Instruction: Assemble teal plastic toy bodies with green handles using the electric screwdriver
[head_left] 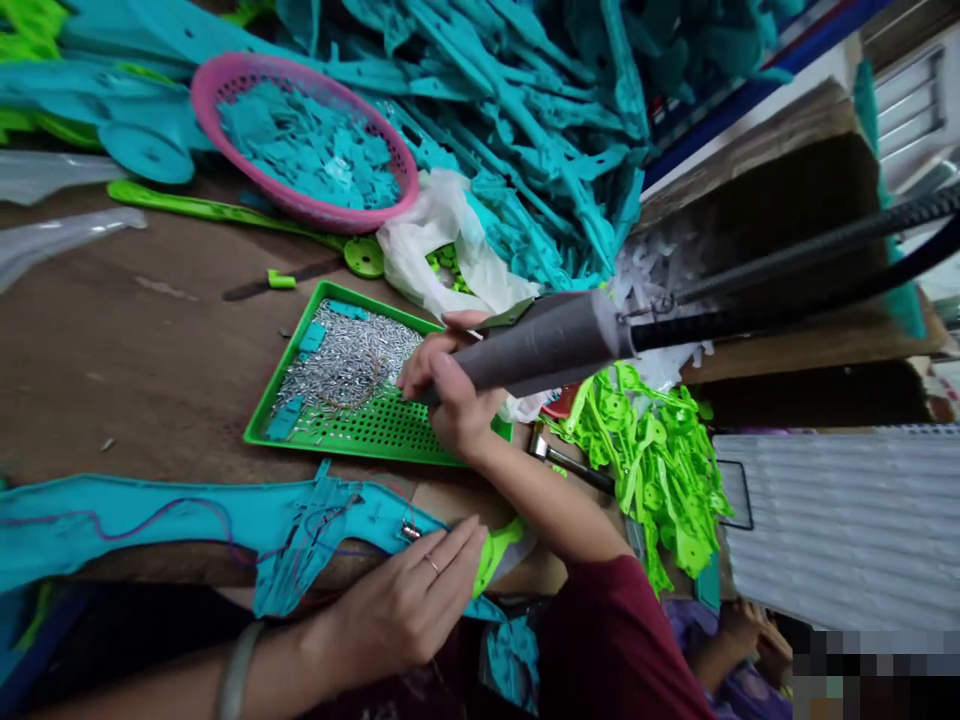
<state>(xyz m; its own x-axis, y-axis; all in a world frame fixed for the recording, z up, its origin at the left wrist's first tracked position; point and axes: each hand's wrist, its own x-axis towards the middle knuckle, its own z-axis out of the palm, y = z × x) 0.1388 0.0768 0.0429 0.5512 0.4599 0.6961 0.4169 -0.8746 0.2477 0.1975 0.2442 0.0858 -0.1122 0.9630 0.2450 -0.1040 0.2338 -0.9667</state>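
Observation:
My left hand (409, 600), with a ring and a bangle, lies over the right end of a long teal plastic piece (180, 510), its fingers pressed together beside a lime green part (496, 552). Wires and a small metal component (410, 532) show on the teal piece. Above it, my right hand (457, 395) is wrapped round a grey hanging power tool (547, 342). That hand and the tool's tip are over a green tray (397, 430) of small metal screws (345, 360). What the left fingertips hold, if anything, is hidden.
A pink basket (206, 95) of teal pieces stands behind the tray. Teal parts (517, 130) pile up at the back, lime green parts (652, 450) at the right. A hammer (574, 462) lies near them. Another person's hands (754, 635) show at the lower right.

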